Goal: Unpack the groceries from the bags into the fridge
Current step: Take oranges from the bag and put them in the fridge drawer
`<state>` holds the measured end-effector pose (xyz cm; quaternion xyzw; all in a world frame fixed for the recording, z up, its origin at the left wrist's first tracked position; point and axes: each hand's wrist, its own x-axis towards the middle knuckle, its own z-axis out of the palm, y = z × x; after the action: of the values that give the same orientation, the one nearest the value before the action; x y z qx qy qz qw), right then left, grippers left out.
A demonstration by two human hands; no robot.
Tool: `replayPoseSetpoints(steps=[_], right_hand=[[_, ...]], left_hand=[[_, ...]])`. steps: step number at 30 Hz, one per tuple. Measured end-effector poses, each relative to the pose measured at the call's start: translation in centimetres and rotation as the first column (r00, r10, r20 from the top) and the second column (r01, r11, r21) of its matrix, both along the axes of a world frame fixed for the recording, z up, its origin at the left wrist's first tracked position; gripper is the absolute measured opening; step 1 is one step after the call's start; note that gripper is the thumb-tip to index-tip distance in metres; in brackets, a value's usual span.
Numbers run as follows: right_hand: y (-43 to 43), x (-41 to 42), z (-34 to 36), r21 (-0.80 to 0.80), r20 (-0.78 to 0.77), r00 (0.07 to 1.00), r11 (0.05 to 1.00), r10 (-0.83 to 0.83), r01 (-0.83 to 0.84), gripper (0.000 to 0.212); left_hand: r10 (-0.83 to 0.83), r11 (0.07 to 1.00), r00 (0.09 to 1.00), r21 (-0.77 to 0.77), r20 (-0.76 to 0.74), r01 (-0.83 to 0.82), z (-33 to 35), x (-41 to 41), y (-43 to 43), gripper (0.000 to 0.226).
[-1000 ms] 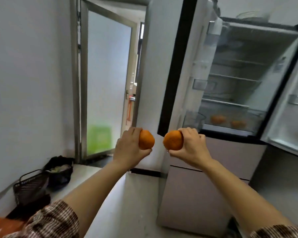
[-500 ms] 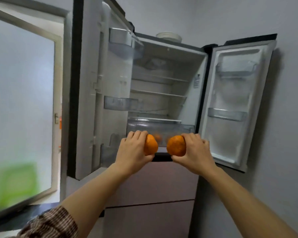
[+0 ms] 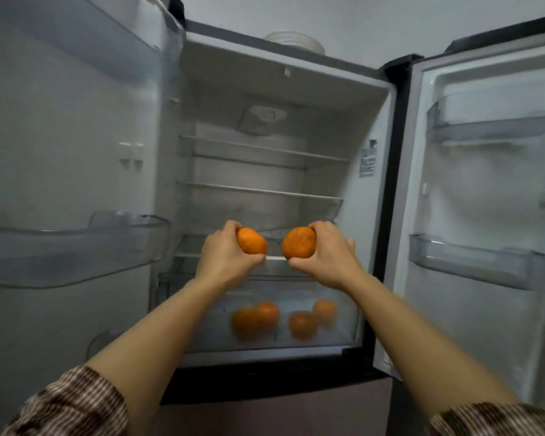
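The fridge [image 3: 387, 184] stands with both upper doors swung wide. My left hand [image 3: 224, 258] grips one orange [image 3: 251, 241] and my right hand [image 3: 326, 256] grips another orange [image 3: 299, 242]. Both are held side by side in front of the lowest glass shelf, just above the clear crisper drawer [image 3: 343, 328]. Several oranges [image 3: 266, 317] lie inside that drawer, blurred behind its front. The grocery bags are out of sight.
Two wire-edged shelves [image 3: 258, 191] above my hands hold nothing. The left door [image 3: 70, 171] carries a clear bin [image 3: 76, 250]; the right door [image 3: 491, 184] has bins too [image 3: 475, 265]. A white bowl [image 3: 296, 40] sits on top of the fridge.
The view has swung from the doorway to face the fridge and closed in on it. Both hands, each still holding an orange, have reached up to the compartment above the crisper drawer.
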<state>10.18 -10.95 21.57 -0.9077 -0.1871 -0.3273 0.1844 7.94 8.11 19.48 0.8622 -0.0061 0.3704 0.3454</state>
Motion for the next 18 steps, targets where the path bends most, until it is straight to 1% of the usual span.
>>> replayPoseSetpoints(steps=[2, 4, 6, 8, 9, 11, 13, 15, 16, 18], right_hand=[[0.9, 4.3, 0.7, 0.005, -0.055, 0.998, 0.999, 0.044, -0.044, 0.066], [1.8, 8.4, 1.0, -0.038, -0.117, 0.99, 0.996, 0.075, -0.08, 0.066], [2.7, 12.4, 1.0, -0.093, -0.226, 0.967, 0.986, 0.115, -0.138, 0.06], [4.0, 15.9, 0.7, -0.18, -0.342, 0.925, 0.954, 0.168, -0.24, 0.051], [4.8, 17.5, 0.4, -0.237, -0.395, 0.899, 0.925, 0.188, -0.297, 0.048], [6.7, 20.0, -0.5, -0.369, -0.489, 0.85, 0.836, 0.196, -0.406, 0.046], [8.6, 22.0, -1.7, -0.484, -0.571, 0.804, 0.723, 0.167, -0.494, 0.047], [10.0, 23.2, -2.8, -0.548, -0.628, 0.766, 0.62, 0.139, -0.562, 0.043], [10.6, 23.6, -3.3, -0.562, -0.647, 0.751, 0.583, 0.132, -0.587, 0.041], [11.7, 24.2, -4.3, -0.578, -0.668, 0.733, 0.532, 0.127, -0.618, 0.039]], left_hand=[[0.035, 0.999, 0.996, -0.005, -0.076, -0.036, 0.7, 3.1, 0.7, 0.065], [0.08, 0.997, 0.985, 0.014, -0.152, -0.078, 1.1, 5.8, 1.7, 0.063], [0.125, 0.992, 0.957, 0.063, -0.262, -0.112, 1.3, 8.0, 2.8, 0.057], [0.168, 0.982, 0.905, 0.151, -0.392, -0.117, 1.1, 10.1, 3.7, 0.053], [0.197, 0.972, 0.87, 0.209, -0.453, -0.112, 0.9, 11.0, 4.1, 0.051], [0.244, 0.952, 0.792, 0.294, -0.559, -0.086, 0.1, 12.7, 4.7, 0.045], [0.244, 0.952, 0.727, 0.303, -0.641, -0.052, -0.8, 14.1, 5.4, 0.039], [0.22, 0.959, 0.663, 0.284, -0.715, -0.012, -1.8, 15.3, 6.1, 0.031], [0.213, 0.959, 0.628, 0.282, -0.748, 0.012, -2.1, 15.8, 6.3, 0.032], [0.228, 0.955, 0.561, 0.296, -0.796, 0.032, -2.4, 16.3, 6.5, 0.04]])
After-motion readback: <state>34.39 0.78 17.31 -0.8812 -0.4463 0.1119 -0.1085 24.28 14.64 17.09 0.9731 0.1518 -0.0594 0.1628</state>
